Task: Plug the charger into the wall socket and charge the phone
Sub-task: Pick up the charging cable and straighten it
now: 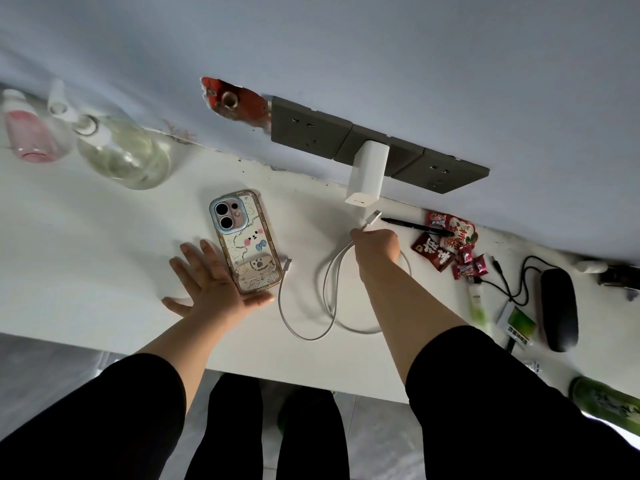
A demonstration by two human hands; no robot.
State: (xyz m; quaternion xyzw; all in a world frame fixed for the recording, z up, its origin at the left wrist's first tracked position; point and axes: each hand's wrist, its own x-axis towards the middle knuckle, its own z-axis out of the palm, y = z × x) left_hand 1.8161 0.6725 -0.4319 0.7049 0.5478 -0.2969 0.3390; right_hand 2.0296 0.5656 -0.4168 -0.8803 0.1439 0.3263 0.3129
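Note:
A white charger brick (367,173) sits plugged into the grey wall socket strip (308,129) above the white table (86,237). My right hand (375,245) pinches the white cable (304,327) near its USB plug (372,218), which points up at the brick's port, a short gap below it. The cable loops on the table; its other plug (288,263) lies loose beside the phone. The phone (242,240) lies face down in a clear cartoon case. My left hand (211,282) rests flat and spread at the phone's lower left edge, holding nothing.
Clear and pink bottles (121,157) stand at the back left. A black pen (415,226), red snack packets (446,244), a black case (559,306) with black wires, and a green bottle (606,403) crowd the right side.

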